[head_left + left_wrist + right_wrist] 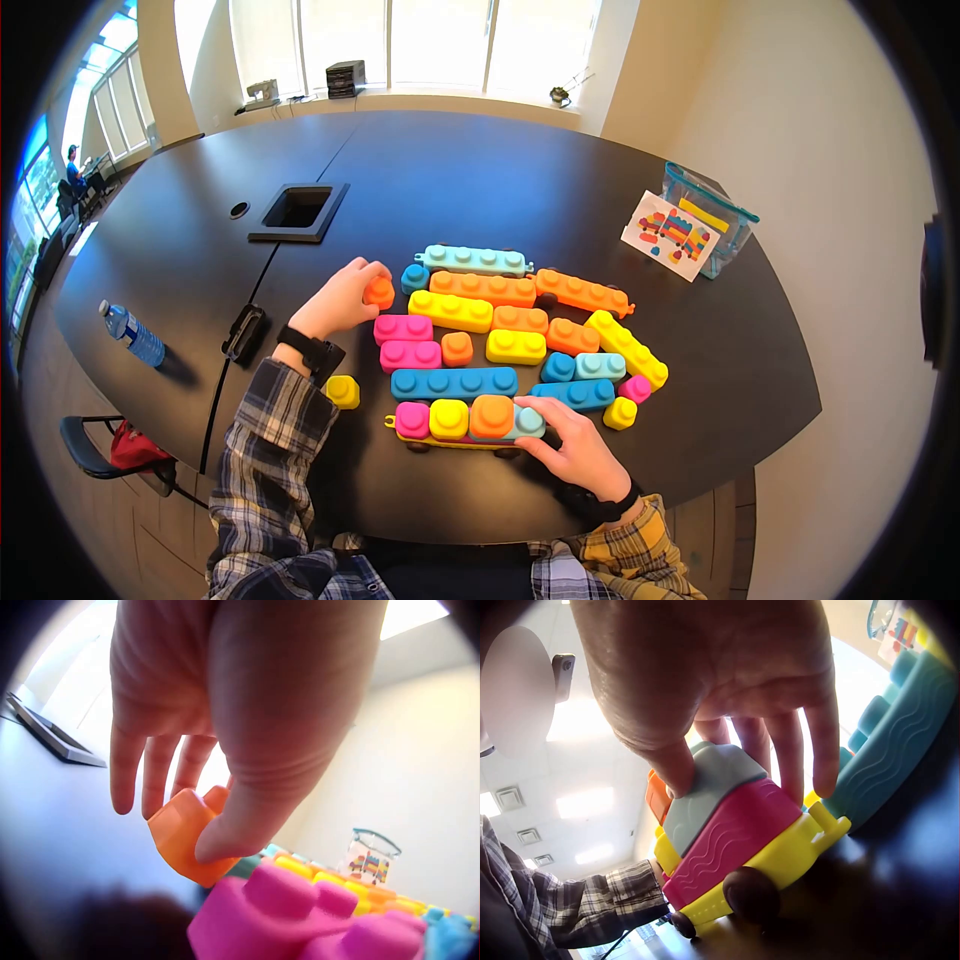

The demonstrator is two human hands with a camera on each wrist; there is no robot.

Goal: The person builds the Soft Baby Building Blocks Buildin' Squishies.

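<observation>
My left hand (345,298) pinches a small orange block (379,293) between thumb and fingers, beside the dark blue block (414,278) and above the pink blocks (404,328). In the left wrist view the thumb presses that orange block (184,832). At the front, my right hand (580,450) grips the pale blue block (529,422) at the right end of a yellow wheeled base (440,442). On this base also stand a pink, a yellow and an orange block (492,416). The right wrist view shows a pink layer (735,832) between the pale blue block and the base.
Rows of yellow, orange, blue and pink blocks lie behind the wheeled base. A yellow block (343,392) is by my left wrist. A water bottle (132,333) and a black case (244,334) are at the left; a picture card (670,236) leans on a clear bag (730,225) at the back right.
</observation>
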